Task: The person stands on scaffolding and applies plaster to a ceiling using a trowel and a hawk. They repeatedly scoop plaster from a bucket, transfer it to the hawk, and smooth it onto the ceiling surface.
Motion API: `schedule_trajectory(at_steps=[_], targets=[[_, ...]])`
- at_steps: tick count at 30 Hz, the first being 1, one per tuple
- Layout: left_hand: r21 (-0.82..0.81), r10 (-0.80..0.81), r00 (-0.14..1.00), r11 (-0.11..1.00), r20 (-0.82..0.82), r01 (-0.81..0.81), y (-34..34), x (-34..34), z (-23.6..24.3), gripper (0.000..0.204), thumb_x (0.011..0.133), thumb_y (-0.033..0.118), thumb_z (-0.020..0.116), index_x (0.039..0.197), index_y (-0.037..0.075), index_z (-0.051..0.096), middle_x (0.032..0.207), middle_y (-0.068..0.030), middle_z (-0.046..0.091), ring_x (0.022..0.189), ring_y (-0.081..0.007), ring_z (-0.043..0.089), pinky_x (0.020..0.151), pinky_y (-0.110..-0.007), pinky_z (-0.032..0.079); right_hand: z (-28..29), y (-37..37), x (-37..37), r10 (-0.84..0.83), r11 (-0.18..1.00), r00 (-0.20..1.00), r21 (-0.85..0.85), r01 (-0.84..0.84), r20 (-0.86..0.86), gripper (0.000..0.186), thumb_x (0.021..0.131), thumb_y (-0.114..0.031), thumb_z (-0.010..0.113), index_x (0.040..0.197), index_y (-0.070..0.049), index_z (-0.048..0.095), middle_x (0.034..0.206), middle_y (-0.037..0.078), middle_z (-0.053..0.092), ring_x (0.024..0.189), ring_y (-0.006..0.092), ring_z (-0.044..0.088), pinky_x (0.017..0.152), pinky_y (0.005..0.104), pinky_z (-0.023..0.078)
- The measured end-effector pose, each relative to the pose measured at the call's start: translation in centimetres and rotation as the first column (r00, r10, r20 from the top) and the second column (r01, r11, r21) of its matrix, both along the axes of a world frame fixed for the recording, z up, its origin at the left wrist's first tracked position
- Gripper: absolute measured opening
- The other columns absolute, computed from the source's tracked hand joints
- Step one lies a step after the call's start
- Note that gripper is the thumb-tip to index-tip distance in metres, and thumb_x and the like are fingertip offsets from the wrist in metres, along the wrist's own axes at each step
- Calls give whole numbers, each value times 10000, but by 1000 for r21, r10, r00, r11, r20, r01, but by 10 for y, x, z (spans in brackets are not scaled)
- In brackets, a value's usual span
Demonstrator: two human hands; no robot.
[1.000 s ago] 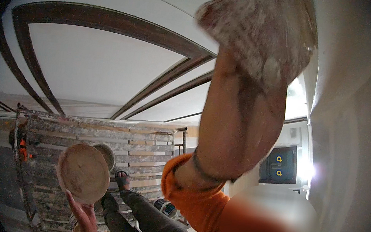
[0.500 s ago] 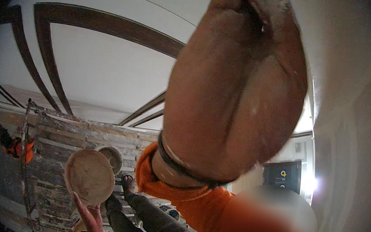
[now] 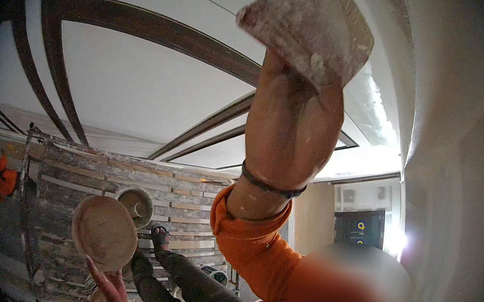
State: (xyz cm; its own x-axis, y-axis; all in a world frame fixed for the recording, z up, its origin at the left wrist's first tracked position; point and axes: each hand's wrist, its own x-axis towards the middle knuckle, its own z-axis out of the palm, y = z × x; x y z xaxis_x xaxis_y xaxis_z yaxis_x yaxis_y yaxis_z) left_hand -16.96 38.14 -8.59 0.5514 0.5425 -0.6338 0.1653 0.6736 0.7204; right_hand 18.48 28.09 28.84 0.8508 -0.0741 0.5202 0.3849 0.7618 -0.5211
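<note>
My left hand (image 3: 110,286) is low at the left and holds a round, shallow bowl (image 3: 105,234) by its near edge. Pale dried residue coats the bowl's face. Overhead, my right arm reaches up in an orange sleeve with a dark band at the wrist. My right hand (image 3: 303,74) grips a flat, wide plastering blade (image 3: 312,24) smeared with whitish plaster. The blade covers most of my fingers and lies close below the pale ceiling (image 3: 143,72).
Beneath me is a platform of dusty planks (image 3: 192,208), with a bucket (image 3: 135,205) beyond the bowl. A metal pole (image 3: 25,185) stands at its left edge, and an orange-clad person (image 3: 0,177) is beyond it. Dark strips (image 3: 149,22) frame the ceiling; a plain wall (image 3: 460,196) curves along the right.
My right hand has moved up and farther away, bringing the plastering blade into view. The bowl in my left hand has shifted slightly left.
</note>
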Motion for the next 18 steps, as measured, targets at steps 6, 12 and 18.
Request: schedule_trajectory(at_steps=[6, 12, 18], targets=[[-170, 94, 994, 980, -50, -102, -16, 23, 36, 770, 922, 570, 488, 1516, 183, 188, 1558, -114, 187, 1413, -317, 242, 1122, -530, 241, 1, -3, -4, -13, 1000, 1000, -17, 13, 9, 465, 956, -116, 511, 1395, -90, 360, 1415, 143, 415, 1296, 277, 421, 1120, 474, 330], [-126, 13, 998, 992, 66, -5, -10, 14, 29, 784, 917, 580, 491, 1514, 175, 184, 1547, -113, 219, 1388, -329, 295, 1117, -525, 276, 1, 5, -4, -33, 999, 999, 8, 33, 0, 463, 957, -119, 511, 1396, -97, 365, 1416, 138, 419, 1295, 275, 422, 1122, 473, 327], [47, 19, 1000, 999, -19, -18, 5, 31, 43, 803, 921, 578, 489, 1520, 160, 154, 1554, -107, 196, 1404, -320, 263, 1126, -512, 254, 3, 25, -1, -53, 997, 999, 59, 53, -7, 462, 957, -123, 512, 1396, -103, 369, 1417, 133, 422, 1295, 273, 423, 1123, 472, 323]])
